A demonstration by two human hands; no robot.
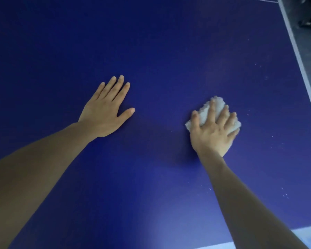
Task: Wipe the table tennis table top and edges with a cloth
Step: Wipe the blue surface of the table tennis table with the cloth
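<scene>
**A:** Where does your cloth [216, 112] sit right now?

**B:** It's bunched up white under your right hand [213, 131], right of centre on the blue table top [160, 51] and nearer the right edge than the middle. Your fingers [223, 115] are spread wide over it and only slightly bent, pressing down rather than pinching, so the fabric shows between and beyond them.

**A:** Why flat like that?

**B:** I'd judge a broad palm spreads pressure, so more cloth meets the surface on each pass. A pinch would drag just one corner.

**A:** And your other hand?

**B:** Your left hand [107, 108] lies palm down on the bare table, well apart from the cloth, four fingers straight and close together, thumb out to the right. It holds nothing. It probably props you while you lean over the top.

**A:** What's left to do?

**B:** Pale specks [284, 194] dot the surface right of the cloth, toward the white edge line [294, 45], and near it too. That patch looks unwiped, so I'd guess your strokes head rightward next. The edges themselves seem not yet reached: the right border and the near border [210, 246] both lie clear of the cloth.

**A:** Any risk?

**B:** You may push crumbs off the right edge instead of gathering them.
</scene>
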